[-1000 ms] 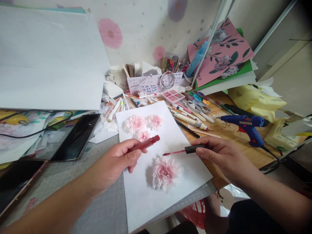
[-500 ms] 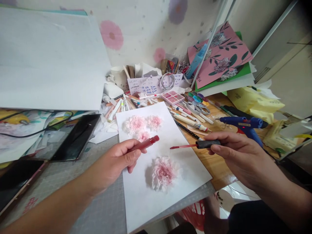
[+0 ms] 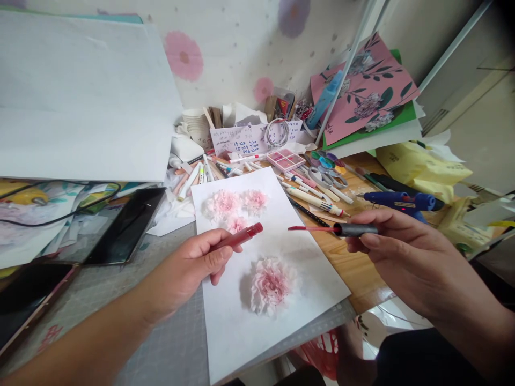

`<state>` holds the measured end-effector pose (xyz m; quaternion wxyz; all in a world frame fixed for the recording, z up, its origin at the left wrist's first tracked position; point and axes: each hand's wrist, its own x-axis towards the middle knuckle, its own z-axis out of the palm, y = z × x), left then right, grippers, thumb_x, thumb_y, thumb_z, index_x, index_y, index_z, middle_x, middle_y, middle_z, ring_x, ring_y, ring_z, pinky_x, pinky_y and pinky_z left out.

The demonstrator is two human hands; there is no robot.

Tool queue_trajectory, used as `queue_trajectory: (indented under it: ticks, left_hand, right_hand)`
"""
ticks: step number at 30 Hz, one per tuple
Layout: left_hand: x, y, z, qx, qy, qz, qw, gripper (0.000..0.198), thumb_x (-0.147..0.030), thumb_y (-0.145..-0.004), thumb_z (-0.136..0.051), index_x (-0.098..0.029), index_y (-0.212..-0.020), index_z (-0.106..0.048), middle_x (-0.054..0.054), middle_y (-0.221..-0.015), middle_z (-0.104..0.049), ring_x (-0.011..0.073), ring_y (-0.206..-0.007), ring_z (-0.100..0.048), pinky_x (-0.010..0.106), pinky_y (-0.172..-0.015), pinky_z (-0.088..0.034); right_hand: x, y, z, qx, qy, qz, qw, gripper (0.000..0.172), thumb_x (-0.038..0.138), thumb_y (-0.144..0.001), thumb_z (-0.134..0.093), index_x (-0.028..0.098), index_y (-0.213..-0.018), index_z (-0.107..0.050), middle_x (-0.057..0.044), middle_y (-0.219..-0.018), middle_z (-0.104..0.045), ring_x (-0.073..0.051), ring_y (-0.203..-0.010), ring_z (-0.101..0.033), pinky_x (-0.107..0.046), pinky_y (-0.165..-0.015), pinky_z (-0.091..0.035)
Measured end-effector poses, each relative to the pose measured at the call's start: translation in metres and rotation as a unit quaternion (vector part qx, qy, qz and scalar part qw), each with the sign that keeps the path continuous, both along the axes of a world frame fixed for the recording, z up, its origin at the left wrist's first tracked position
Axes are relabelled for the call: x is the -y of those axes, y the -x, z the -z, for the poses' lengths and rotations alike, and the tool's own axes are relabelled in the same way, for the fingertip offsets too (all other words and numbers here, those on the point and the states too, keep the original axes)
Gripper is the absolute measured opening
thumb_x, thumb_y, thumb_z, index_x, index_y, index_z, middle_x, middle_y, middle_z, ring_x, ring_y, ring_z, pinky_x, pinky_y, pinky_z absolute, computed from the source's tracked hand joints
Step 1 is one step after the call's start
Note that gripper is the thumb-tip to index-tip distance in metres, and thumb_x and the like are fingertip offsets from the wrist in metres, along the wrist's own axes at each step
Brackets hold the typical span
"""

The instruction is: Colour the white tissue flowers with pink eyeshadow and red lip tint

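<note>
My left hand (image 3: 205,257) is closed around a red lip gloss tube (image 3: 243,236), its uncapped neck pointing right. Between the fingers and thumb of my right hand (image 3: 398,241) is the dark cap of the lip gloss wand (image 3: 356,230), whose thin red applicator points left toward the tube, apart from it. Both are above a white sheet of paper (image 3: 237,343). On it, below and between my hands, lies a ruffled pink-and-white flower (image 3: 271,287). Several smaller pink flowers (image 3: 225,203) sit at the sheet's far end, one partly hidden by my left hand.
Pens, markers and scissors crowd the table behind the sheet, beside a pink palette (image 3: 285,160). A blue glue gun (image 3: 398,200) lies beyond my right hand. Two dark phones, one here (image 3: 124,228), rest at left on a grey cutting mat (image 3: 169,343).
My right hand has moved right and slightly up with the wand, widening the gap to the tube. My left hand has stayed in place.
</note>
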<state>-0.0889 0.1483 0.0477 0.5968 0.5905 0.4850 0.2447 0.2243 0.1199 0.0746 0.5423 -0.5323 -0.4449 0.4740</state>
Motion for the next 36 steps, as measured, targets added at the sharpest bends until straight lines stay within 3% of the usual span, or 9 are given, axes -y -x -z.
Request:
queue_trajectory:
  ticks: [8, 11, 14, 18, 22, 36]
  left_hand:
    - [-0.001, -0.001, 0.000, -0.017, -0.008, -0.001, 1.000, 0.035, -0.050, -0.090, -0.049, -0.020, -0.104, -0.062, -0.005, -0.059, -0.045, 0.0142, -0.059, -0.038, 0.029, -0.059, -0.027]
    - [0.000, 0.000, 0.000, -0.011, -0.010, 0.002, 1.000, 0.034, -0.049, -0.090, -0.050, -0.020, -0.103, -0.062, -0.005, -0.059, -0.045, 0.0139, -0.058, -0.038, 0.029, -0.059, -0.027]
    - [-0.001, 0.000, 0.000, -0.008, -0.010, 0.006, 1.000, 0.033, -0.049, -0.091, -0.050, -0.021, -0.103, -0.063, -0.005, -0.059, -0.045, 0.0136, -0.058, -0.038, 0.029, -0.059, -0.027]
    - [-0.001, -0.001, -0.001, -0.005, -0.010, 0.008, 1.000, 0.034, -0.050, -0.090, -0.051, -0.021, -0.102, -0.063, -0.005, -0.059, -0.045, 0.0136, -0.058, -0.037, 0.030, -0.059, -0.026]
    - [-0.001, -0.001, -0.001, -0.004, -0.008, 0.011, 1.000, 0.034, -0.051, -0.091, -0.051, -0.021, -0.102, -0.062, -0.005, -0.059, -0.045, 0.0135, -0.059, -0.037, 0.030, -0.060, -0.026]
    - [-0.002, 0.001, 0.002, 0.005, -0.009, 0.010, 1.000, 0.035, -0.052, -0.090, -0.052, -0.021, -0.101, -0.062, -0.006, -0.060, -0.045, 0.0121, -0.058, -0.038, 0.029, -0.059, -0.026]
  right_hand:
    - [0.001, -0.005, 0.004, 0.013, -0.017, -0.010, 1.000, 0.022, 0.041, -0.067, -0.083, 0.032, -0.085, -0.073, 0.000, -0.080, -0.069, -0.018, -0.071, -0.060, -0.032, -0.067, -0.050]
    - [0.001, -0.010, 0.005, 0.093, -0.008, -0.058, 0.994, 0.021, 0.043, -0.070, -0.081, 0.032, -0.086, -0.073, -0.001, -0.084, -0.072, -0.020, -0.077, -0.063, -0.031, -0.069, -0.049]
    - [0.001, -0.015, 0.004, 0.218, -0.007, -0.124, 0.968, 0.017, 0.046, -0.076, -0.074, 0.031, -0.085, -0.074, -0.002, -0.083, -0.073, -0.021, -0.077, -0.064, -0.031, -0.067, -0.049]
    - [0.001, -0.014, 0.001, 0.301, -0.013, -0.153, 0.941, 0.022, 0.049, -0.079, -0.069, 0.029, -0.087, -0.074, -0.003, -0.086, -0.073, -0.024, -0.082, -0.065, -0.033, -0.070, -0.049]
    - [0.000, -0.010, 0.004, 0.292, 0.017, -0.172, 0.941, 0.025, 0.049, -0.080, -0.067, 0.026, -0.089, -0.073, -0.005, -0.089, -0.072, -0.025, -0.084, -0.065, -0.036, -0.076, -0.047]
    - [0.007, -0.004, 0.019, 0.095, 0.126, -0.243, 0.957, 0.023, 0.044, -0.076, -0.076, 0.024, -0.086, -0.072, 0.000, -0.080, -0.068, -0.014, -0.072, -0.059, -0.023, -0.064, -0.045]
